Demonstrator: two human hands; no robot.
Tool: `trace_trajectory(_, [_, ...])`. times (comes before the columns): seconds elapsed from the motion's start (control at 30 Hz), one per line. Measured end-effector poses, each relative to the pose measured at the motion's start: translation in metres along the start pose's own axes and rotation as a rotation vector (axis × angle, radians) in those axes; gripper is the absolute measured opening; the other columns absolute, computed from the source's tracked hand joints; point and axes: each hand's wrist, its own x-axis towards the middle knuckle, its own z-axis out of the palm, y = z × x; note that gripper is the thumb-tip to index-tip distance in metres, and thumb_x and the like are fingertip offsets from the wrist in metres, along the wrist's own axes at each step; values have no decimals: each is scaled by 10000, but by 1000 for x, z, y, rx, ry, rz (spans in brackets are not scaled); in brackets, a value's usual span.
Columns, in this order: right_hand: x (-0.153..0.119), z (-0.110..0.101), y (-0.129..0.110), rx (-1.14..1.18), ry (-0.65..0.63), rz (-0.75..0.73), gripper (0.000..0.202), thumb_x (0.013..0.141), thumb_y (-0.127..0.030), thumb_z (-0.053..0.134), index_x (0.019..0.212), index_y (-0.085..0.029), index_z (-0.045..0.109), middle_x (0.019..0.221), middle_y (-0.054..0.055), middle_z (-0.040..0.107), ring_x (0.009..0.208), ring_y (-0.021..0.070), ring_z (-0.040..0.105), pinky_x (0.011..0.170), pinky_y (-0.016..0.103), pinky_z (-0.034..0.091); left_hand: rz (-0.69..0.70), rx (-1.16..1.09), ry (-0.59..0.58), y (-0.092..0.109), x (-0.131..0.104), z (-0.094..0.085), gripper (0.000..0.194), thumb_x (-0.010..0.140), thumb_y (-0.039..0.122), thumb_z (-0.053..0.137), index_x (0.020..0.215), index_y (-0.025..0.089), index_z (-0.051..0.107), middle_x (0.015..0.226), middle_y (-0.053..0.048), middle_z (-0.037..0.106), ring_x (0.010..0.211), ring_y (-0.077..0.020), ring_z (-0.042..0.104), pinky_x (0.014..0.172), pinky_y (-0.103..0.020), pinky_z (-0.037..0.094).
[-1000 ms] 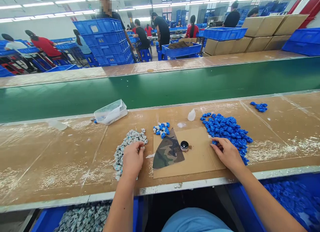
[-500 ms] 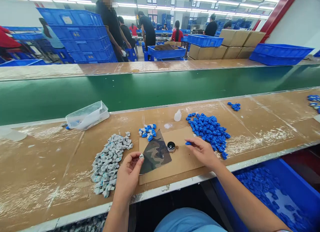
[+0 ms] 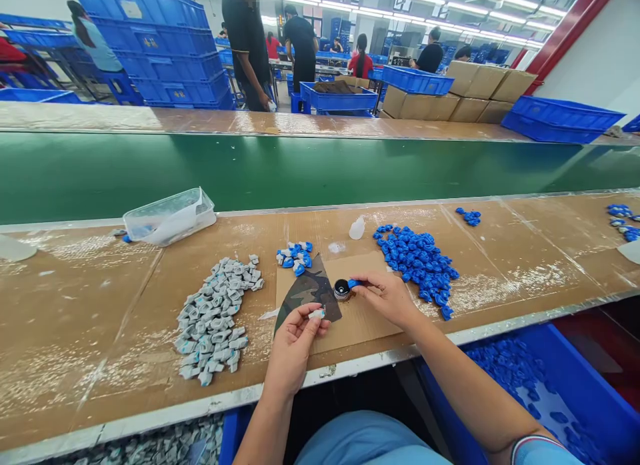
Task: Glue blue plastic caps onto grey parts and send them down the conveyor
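Note:
My left hand (image 3: pixel 299 335) pinches a small grey-white piece (image 3: pixel 317 313) over the camouflage cloth (image 3: pixel 306 288). Between the fingers of my right hand (image 3: pixel 385 297) is a small blue piece (image 3: pixel 354 283), held at the rim of a little round black pot (image 3: pixel 342 289). Cloth and pot rest on a cardboard sheet (image 3: pixel 370 328). A heap of grey pieces (image 3: pixel 215 318) lies left of my left hand, and a heap of blue pieces (image 3: pixel 417 259) lies beyond my right hand. Several joined blue-and-grey pieces (image 3: pixel 295 257) sit at the cloth's far corner.
Past the bench runs a green conveyor belt (image 3: pixel 280 171). A clear plastic tub (image 3: pixel 170 218) and a small white bottle (image 3: pixel 357 228) stand on the bench. Below its edge, at right, is a blue crate (image 3: pixel 590 378) of blue pieces. People work in the background.
My right hand has moved left, bringing the blue piece to the black pot. My left hand has shifted right over the cloth with its grey-white piece.

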Motion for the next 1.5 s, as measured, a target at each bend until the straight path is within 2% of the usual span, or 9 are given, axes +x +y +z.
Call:
trace_trajectory(0.07, [1,0,-1,-21,-8,-31,185,876,-200,584,1008,-242,707,930,37,741,873,185,688,776,304,559,6,9,2,-1,0,0,392,609,411,786,889,159,678,809,-39,706,677,-126,653,662,-252,529])
trace_trajectory(0.3, [2,-2,-6,-76,-48,-76,246,887,-157,566,1051,-278,704,941,18,738,891,173,685,793,285,551,42,-17,21,-4,0,0,350,586,407,803,820,167,704,860,-60,719,768,-164,675,755,-302,549])
trace_trajectory(0.43, [1,-2,-5,-95,-45,-84,246,880,-152,579,1058,-269,702,952,19,734,878,163,689,788,271,551,73,-35,12,-6,1,0,302,575,388,815,760,172,713,789,-37,714,743,-140,656,737,-262,537])
trace_trajectory(0.63, [1,-2,-3,-64,-8,-65,213,862,-146,600,1021,-239,707,944,28,740,877,168,691,794,277,551,50,-14,13,-4,-2,1,331,569,368,820,816,175,716,771,-26,713,689,-126,644,701,-256,538])
trace_trajectory(0.77, [-3,1,-6,90,34,-7,166,855,-196,615,989,-217,710,929,45,739,864,172,690,789,288,560,63,30,6,-6,-3,0,323,576,343,816,828,167,719,804,-44,723,732,-139,647,746,-272,537])
trace_trajectory(0.87, [-11,7,-16,227,1,21,162,852,-234,623,990,-206,704,940,56,729,847,162,687,755,272,568,76,53,-1,-8,-3,0,310,592,330,806,839,166,717,818,-50,727,766,-149,654,771,-276,533])
trace_trajectory(1.07, [-21,24,-31,275,-100,-87,152,884,-256,605,980,-195,706,890,52,725,857,154,658,796,281,538,123,84,-58,-7,-4,0,274,630,302,773,861,177,694,839,-46,733,821,-165,676,812,-298,542])
trace_trajectory(1.37, [-19,21,-20,255,-199,-112,245,885,-391,599,925,-200,747,774,47,683,729,137,636,686,258,526,178,127,-84,-14,-7,0,308,661,272,740,941,188,644,808,-37,721,797,-158,687,763,-276,551])
trace_trajectory(1.5, [-26,34,-16,314,-122,-21,282,850,-454,625,899,-212,761,702,35,675,653,134,621,614,250,514,147,106,-65,-12,-7,0,319,656,277,744,930,191,605,767,-24,716,759,-145,684,749,-265,542])
